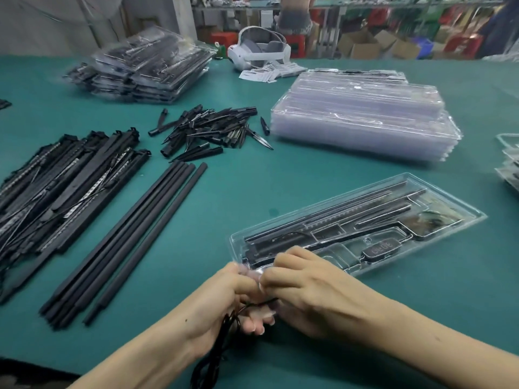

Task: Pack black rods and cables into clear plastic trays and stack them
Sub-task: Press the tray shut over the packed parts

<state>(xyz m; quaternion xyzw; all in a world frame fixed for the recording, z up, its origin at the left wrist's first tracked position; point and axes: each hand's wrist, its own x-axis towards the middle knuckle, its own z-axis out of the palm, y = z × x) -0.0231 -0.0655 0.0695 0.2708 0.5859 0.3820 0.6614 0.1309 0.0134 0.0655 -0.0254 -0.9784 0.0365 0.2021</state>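
Both forearms are bare with no sleeves, and the left hand (224,299) and right hand (306,287) wear no gloves.

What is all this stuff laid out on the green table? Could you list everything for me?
open tray: one, clear, partly packed, near centre-right
empty trays: one stack, clear, behind it
packed trays: one pile, clear and black, far left
long rods: several, black, left of hands
strip bundles: many, black, far left
pointed spikes: a heap, black, centre
headset: one, white and grey, far edge
paper slips: a fan, white, by headset
cable: one, black, in the hands
left hand: holds cable
right hand: pinches cable
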